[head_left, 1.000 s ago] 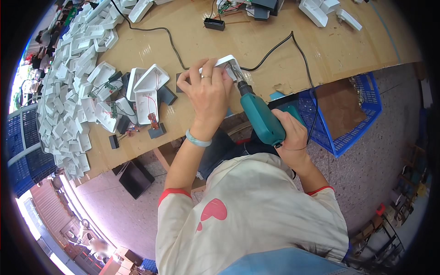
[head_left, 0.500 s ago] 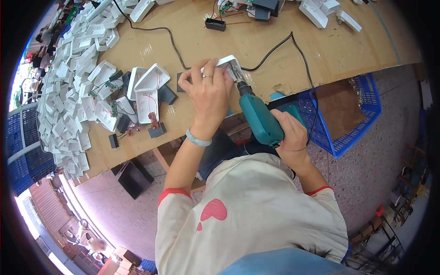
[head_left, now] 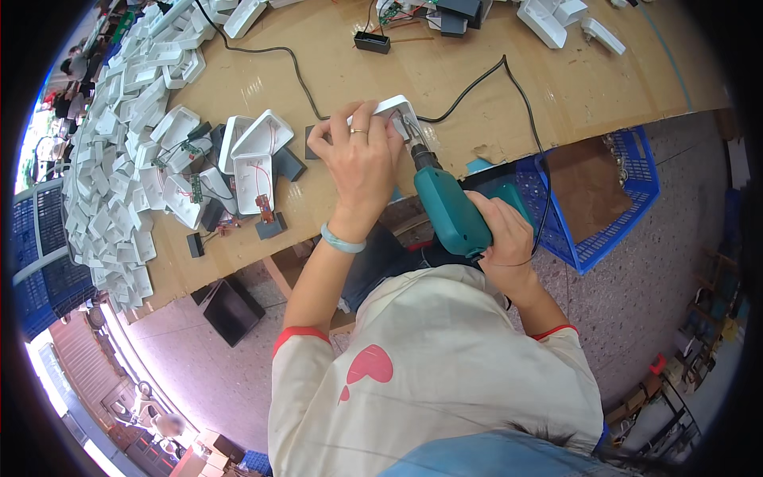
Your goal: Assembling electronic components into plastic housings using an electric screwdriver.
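Note:
My left hand (head_left: 362,163) grips a small white plastic housing (head_left: 395,104) near the table's front edge, its fingers curled over the left side. In my right hand (head_left: 507,238) is a teal corded power tool (head_left: 449,208), held round its body. Its black collar and narrow metal tip point up and left into the open housing. Exactly what the tip touches inside cannot be made out. Left of my hands lie opened white housings (head_left: 256,176) with red wires, a small brown circuit board (head_left: 264,208) and dark blocks (head_left: 288,164).
A big heap of white housings (head_left: 119,151) covers the table's left side. Black cable (head_left: 509,67) loops across the cardboard-covered tabletop (head_left: 334,71). Circuit boards and dark boxes (head_left: 453,22) sit at the far edge. Beside the table at right stands a blue crate (head_left: 592,258) with brown paper.
Almost nothing differs. Both hands keep hold of the housing and the tool, with only a very slight shift of the view.

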Demonstrator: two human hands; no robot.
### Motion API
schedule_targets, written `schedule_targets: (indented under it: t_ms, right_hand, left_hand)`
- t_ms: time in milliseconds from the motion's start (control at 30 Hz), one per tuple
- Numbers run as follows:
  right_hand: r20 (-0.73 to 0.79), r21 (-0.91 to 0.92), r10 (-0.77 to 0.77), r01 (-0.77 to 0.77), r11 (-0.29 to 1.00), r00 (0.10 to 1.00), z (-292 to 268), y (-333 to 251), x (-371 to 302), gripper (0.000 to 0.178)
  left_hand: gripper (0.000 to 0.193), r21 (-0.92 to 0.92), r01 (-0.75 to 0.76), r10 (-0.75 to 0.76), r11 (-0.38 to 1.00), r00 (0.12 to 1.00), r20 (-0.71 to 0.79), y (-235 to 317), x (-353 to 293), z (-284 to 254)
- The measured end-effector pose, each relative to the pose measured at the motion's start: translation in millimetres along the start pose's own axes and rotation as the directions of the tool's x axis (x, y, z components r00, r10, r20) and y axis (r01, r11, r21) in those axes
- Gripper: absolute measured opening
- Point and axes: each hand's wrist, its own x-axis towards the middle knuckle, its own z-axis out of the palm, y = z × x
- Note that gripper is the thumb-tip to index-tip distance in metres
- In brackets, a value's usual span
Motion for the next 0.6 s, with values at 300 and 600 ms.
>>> schedule_targets:
  t_ms: [300, 600]
  right_hand:
    - [0.015, 0.011, 0.024, -0.024, 1.0, 1.0, 1.7, 2.3, -3.7, 0.058]
    - [-0.049, 0.097, 0.005, 0.0, 0.995, 0.999, -12.1, -5.7, -11.6, 0.052]
  left_hand:
    - [0.013, -0.029, -0.015, 0.014, 0.999, 0.999, -0.034, 0.2, 1.0, 0.9]
    - [0.013, -0.028, -0.021, 0.02, 0.999, 1.0, -0.012, 0.2, 2.1, -0.5]
